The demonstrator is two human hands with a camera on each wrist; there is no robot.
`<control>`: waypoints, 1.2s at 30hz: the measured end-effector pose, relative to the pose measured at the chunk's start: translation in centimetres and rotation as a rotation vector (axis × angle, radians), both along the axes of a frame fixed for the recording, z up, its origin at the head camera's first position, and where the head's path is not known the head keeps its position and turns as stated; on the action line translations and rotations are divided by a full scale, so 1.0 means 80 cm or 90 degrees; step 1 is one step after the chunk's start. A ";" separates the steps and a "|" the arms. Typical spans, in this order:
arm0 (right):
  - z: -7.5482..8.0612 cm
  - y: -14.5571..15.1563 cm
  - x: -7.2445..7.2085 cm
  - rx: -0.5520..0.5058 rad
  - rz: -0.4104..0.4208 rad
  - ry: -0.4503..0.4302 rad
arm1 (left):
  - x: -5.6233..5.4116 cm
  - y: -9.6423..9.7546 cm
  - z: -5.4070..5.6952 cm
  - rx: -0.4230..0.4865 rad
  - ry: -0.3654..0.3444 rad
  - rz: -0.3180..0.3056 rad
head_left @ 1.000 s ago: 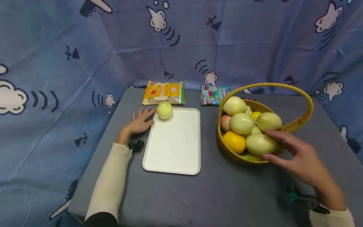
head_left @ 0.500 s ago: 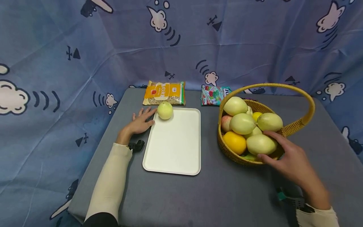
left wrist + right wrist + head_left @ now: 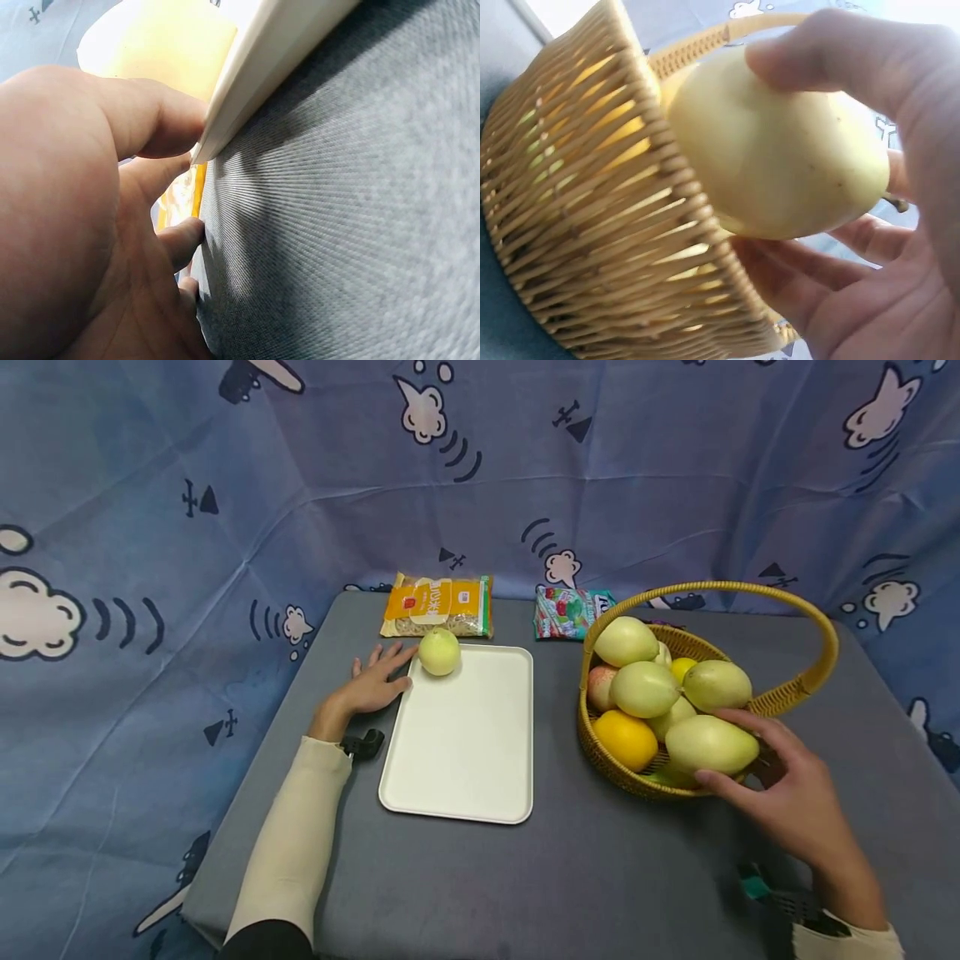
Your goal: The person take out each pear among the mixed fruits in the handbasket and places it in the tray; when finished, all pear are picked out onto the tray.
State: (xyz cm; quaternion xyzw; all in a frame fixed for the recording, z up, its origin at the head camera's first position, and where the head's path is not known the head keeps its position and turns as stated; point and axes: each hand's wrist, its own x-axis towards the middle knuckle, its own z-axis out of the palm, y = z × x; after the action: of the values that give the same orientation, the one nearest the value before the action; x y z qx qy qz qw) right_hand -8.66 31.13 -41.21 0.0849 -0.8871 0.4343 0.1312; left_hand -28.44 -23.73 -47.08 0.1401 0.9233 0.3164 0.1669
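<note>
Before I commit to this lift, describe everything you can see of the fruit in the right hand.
The pale green fruit is oval and smooth-skinned, with tiny dark specks and a short brown stem at one end. It lies roughly sideways at the near right part of the woven yellow basket, gripped between the thumb and fingers of the right hand. Whether anything supports it underneath is hidden.

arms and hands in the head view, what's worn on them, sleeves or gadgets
The left hand and right hand wear no gloves. A long cream sleeve runs up to black fabric on the left; a similar cream cuff shows on the right. A small black device sits at the left wrist, a dark gadget with a green part at the right.
</note>
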 end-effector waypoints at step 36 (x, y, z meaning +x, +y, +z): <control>0.072 -0.209 -0.133 -0.081 0.243 0.041 | -0.003 0.000 -0.005 0.008 0.003 0.003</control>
State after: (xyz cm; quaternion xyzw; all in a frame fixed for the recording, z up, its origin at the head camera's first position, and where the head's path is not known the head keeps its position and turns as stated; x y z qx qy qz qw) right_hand -19.32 14.44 -35.47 0.2568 -0.8210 0.5036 0.0795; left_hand -28.64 -23.74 -47.47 0.1400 0.9218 0.3225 0.1635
